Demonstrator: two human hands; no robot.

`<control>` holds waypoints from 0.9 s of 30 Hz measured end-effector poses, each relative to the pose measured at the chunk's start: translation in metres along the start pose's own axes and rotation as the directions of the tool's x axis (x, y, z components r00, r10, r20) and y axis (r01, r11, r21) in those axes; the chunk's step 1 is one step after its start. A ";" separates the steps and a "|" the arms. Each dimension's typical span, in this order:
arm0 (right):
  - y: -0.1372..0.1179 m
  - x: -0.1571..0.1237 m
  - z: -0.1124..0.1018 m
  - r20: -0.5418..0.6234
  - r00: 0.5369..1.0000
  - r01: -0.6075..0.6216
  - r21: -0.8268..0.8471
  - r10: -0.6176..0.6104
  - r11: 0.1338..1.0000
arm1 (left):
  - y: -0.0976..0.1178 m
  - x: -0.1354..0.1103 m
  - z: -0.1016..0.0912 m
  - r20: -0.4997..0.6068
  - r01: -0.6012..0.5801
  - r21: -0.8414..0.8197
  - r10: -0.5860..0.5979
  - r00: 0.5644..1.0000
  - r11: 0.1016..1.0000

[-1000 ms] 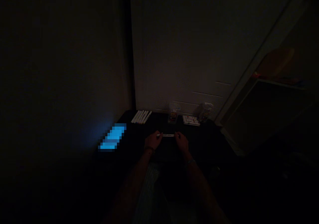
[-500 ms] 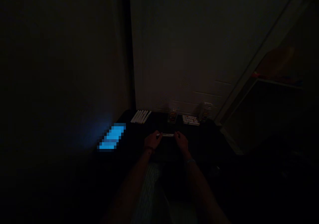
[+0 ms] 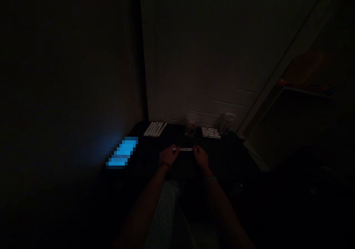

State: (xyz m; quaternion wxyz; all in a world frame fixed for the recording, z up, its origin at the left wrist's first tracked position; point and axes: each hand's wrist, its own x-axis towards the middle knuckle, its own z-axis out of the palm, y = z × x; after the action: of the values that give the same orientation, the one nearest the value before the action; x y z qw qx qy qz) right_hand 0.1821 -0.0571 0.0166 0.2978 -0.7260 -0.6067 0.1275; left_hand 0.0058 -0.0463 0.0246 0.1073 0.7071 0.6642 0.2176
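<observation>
A slim white marker (image 3: 186, 149) lies level between my two hands, low over the dark table (image 3: 230, 156). My left hand (image 3: 168, 154) is closed on its left end, thumb and fingers pinching it. At the other end, my right hand (image 3: 201, 155) grips it in the same way. Dark print shows along the marker's middle; both ends are partly covered by my fingers. Several white markers (image 3: 154, 129) lie side by side at the table's back left. The scene is very dim, so fine finger detail is lost.
A glowing blue, pixelated screen (image 3: 122, 152) lies at the table's left. Along the back stand a clear package (image 3: 191, 125), a stack of white printed markers (image 3: 211, 132) and another clear package (image 3: 227, 123). Behind them rises a pale wall (image 3: 199, 49).
The view has shifted slightly, so everything sits a little further left. Both hands keep hold of the marker in nearly the same pose.
</observation>
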 end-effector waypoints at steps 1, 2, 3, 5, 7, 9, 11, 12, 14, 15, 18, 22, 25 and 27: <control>0.000 0.000 0.000 0.000 1.000 0.001 -0.001 -0.001 1.000 | 0.000 0.000 0.000 0.001 -0.002 -0.002 0.002 1.000 1.000; 0.000 0.000 0.000 -0.001 1.000 0.002 -0.001 -0.002 1.000 | 0.000 0.000 0.000 -0.001 -0.007 -0.005 0.007 1.000 1.000; 0.000 0.000 0.000 -0.003 1.000 0.005 -0.001 -0.005 1.000 | -0.001 0.000 0.000 -0.005 -0.012 -0.007 0.012 1.000 1.000; 0.000 0.001 0.000 -0.001 1.000 0.011 -0.002 -0.011 1.000 | -0.001 0.000 0.000 -0.011 -0.025 -0.010 0.024 1.000 1.000; 0.001 0.001 0.001 0.000 1.000 0.020 -0.003 -0.020 1.000 | 0.000 0.000 -0.001 -0.008 -0.026 -0.009 0.026 1.000 1.000; 0.002 0.001 0.001 -0.002 1.000 0.025 -0.005 -0.025 1.000 | 0.000 -0.001 -0.002 -0.001 -0.012 -0.003 0.012 1.000 1.000; 0.003 0.001 0.002 -0.008 1.000 0.026 -0.009 -0.026 1.000 | 0.001 -0.001 -0.003 0.000 -0.006 0.000 0.006 1.000 1.000; 0.003 0.001 0.001 -0.007 1.000 0.023 -0.011 -0.023 1.000 | 0.002 -0.002 -0.003 0.001 -0.006 0.000 0.006 1.000 1.000; 0.002 0.001 0.001 -0.003 1.000 0.020 -0.015 -0.020 1.000 | 0.002 -0.002 -0.004 0.007 -0.009 -0.002 0.009 1.000 1.000; 0.002 0.001 0.001 0.002 1.000 0.020 -0.017 -0.020 1.000 | 0.002 -0.002 -0.004 0.009 -0.007 -0.004 0.007 1.000 1.000; 0.000 0.001 0.000 0.007 1.000 0.009 -0.022 -0.009 1.000 | 0.002 -0.002 -0.005 0.012 -0.004 -0.011 0.004 1.000 1.000; -0.001 0.000 0.000 0.002 1.000 -0.008 -0.021 0.008 1.000 | 0.003 -0.003 -0.006 0.014 -0.013 -0.012 0.013 1.000 1.000; -0.002 -0.001 -0.001 -0.011 1.000 -0.010 -0.022 0.010 1.000 | 0.004 -0.003 -0.008 0.019 0.006 -0.010 -0.006 1.000 1.000; -0.003 -0.001 -0.001 -0.006 1.000 -0.014 -0.025 0.013 1.000 | 0.005 -0.003 -0.009 0.033 0.019 -0.016 -0.019 0.999 1.000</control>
State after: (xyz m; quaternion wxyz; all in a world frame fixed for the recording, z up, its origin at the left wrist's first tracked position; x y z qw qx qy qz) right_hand 0.1798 -0.0585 0.0195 0.2897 -0.7340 -0.6024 0.1199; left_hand 0.0063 -0.0511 0.0338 0.1261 0.7033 0.6672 0.2106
